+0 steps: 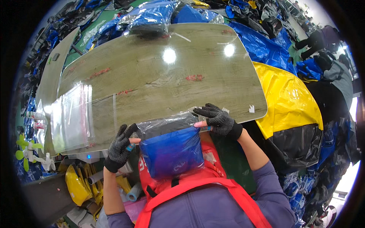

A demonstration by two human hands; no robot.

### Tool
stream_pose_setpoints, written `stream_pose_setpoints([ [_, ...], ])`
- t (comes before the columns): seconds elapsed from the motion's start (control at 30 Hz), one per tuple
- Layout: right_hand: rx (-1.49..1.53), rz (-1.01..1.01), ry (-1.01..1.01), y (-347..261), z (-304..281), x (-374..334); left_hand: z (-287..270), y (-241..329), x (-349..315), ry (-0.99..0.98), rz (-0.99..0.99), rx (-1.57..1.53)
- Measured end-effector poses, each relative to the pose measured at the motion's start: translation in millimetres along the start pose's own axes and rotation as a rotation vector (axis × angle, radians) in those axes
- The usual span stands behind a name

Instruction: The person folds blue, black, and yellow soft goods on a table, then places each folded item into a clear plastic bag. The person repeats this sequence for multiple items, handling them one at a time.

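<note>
A clear plastic bag (173, 152) with a folded blue and black item inside hangs at the table's near edge, in front of my red apron (218, 182). My left hand (121, 147), in a black dotted glove with bare thumb tip, grips the bag's left upper side. At the right upper corner, my right hand (218, 121) pinches the film, its gloved fingers stretched along the bag's top edge. Loose, crinkled film stands up between the two hands. The undersides of the fingers are partly hidden.
A wood-patterned table (152, 87) spreads ahead, with a stack of flat clear bags (72, 117) at its left. Packed blue items (150, 22) lie at the far edge. A yellow and black bag (285, 98) sits right; a green-bladed fan (26, 152) stands left. Another person (323, 40) is far right.
</note>
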State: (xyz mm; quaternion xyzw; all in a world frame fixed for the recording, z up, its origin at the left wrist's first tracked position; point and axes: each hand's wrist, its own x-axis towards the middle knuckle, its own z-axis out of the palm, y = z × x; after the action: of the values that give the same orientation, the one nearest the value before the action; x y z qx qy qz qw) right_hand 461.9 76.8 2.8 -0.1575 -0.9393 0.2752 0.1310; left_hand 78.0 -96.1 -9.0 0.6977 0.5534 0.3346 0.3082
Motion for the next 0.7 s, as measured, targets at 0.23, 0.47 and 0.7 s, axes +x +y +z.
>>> stream_pose_setpoints([
  [0.23,0.167,-0.038,0.428,-39,30,36,29,35,31,0.356,-0.226,-0.031],
  [0.47,-0.640,0.783,0.646,-2,36,-113,98,-19,-28,0.193,-0.381,-0.377],
  [0.7,-0.514,1.541,0.271,65,-61,-296,22,-80,132,0.149,-0.277,-1.028],
])
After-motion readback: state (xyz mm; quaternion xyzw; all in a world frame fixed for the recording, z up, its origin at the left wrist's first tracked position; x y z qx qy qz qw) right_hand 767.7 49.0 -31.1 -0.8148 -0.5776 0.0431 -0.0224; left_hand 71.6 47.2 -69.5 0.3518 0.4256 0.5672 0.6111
